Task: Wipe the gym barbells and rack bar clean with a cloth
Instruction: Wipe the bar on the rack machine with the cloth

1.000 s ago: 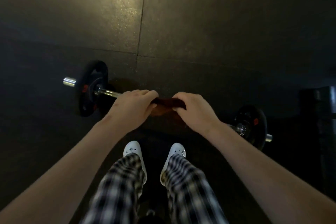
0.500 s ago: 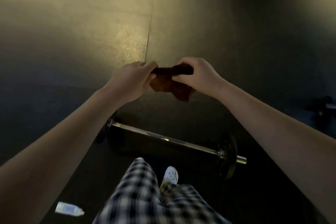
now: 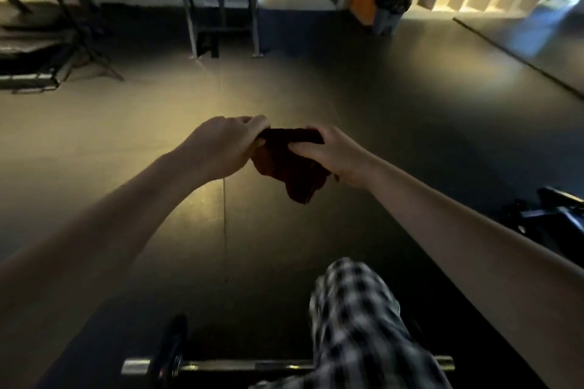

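Observation:
A dark red cloth (image 3: 289,167) hangs in the air in front of me, held by both hands. My left hand (image 3: 221,148) pinches its left edge and my right hand (image 3: 328,155) grips its right edge. A barbell (image 3: 240,366) with a black plate (image 3: 170,347) lies on the floor at the bottom of the view, well below my hands; my checked trouser leg (image 3: 360,325) covers part of the bar. A metal rack (image 3: 221,3) stands far ahead by the wall.
A bench and frame (image 3: 41,41) stand at the far left. A dark bin (image 3: 390,11) sits by an orange pillar at the back right. Dark equipment (image 3: 550,208) lies at the right edge. Open rubber floor lies between me and the rack.
My hands lifted the cloth off the barbell and raised it. My view rose from the floor toward the room, and the barbell slid to the bottom of the view.

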